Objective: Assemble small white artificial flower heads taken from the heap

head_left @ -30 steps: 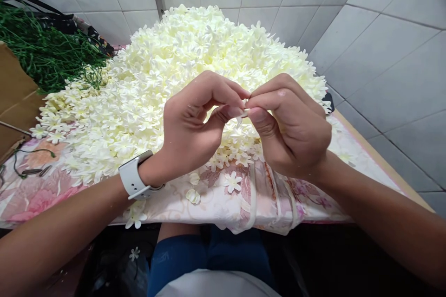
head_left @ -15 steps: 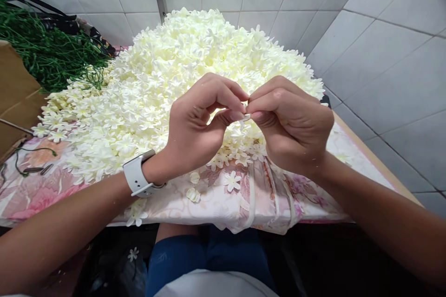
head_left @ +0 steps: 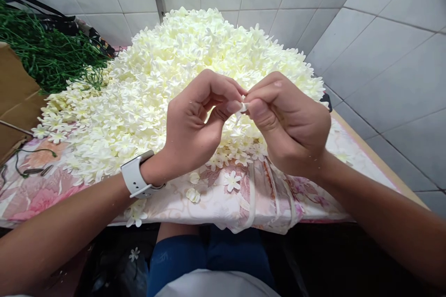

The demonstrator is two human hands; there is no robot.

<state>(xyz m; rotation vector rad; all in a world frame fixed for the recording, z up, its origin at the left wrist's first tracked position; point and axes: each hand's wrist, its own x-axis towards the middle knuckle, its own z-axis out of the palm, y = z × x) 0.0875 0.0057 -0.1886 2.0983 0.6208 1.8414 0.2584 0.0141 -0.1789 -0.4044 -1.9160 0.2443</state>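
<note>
Fingertip to fingertip, my left hand (head_left: 198, 123) and my right hand (head_left: 292, 123) meet above the heap of white artificial flowers (head_left: 149, 83). Between the two pinches shows a small white flower (head_left: 243, 107), mostly hidden by the fingers and thumbs. Both hands are closed on it. A watch with a white strap (head_left: 134, 176) circles my left wrist. Below the hands, a single loose flower (head_left: 232, 181) and a crumpled white blossom (head_left: 193, 195) lie on the floral tablecloth (head_left: 216, 211).
Green plastic stems (head_left: 52, 55) are piled at the back left, behind a cardboard box (head_left: 17, 97). A dark stem (head_left: 33, 151) lies on the cloth at the left. Tiled walls (head_left: 393, 65) close in the back and right. One flower (head_left: 134, 254) is below the table edge.
My right thumb has shifted slightly up, and more of the white flower shows between the fingertips. Both hands stay pinched together in nearly the same place.
</note>
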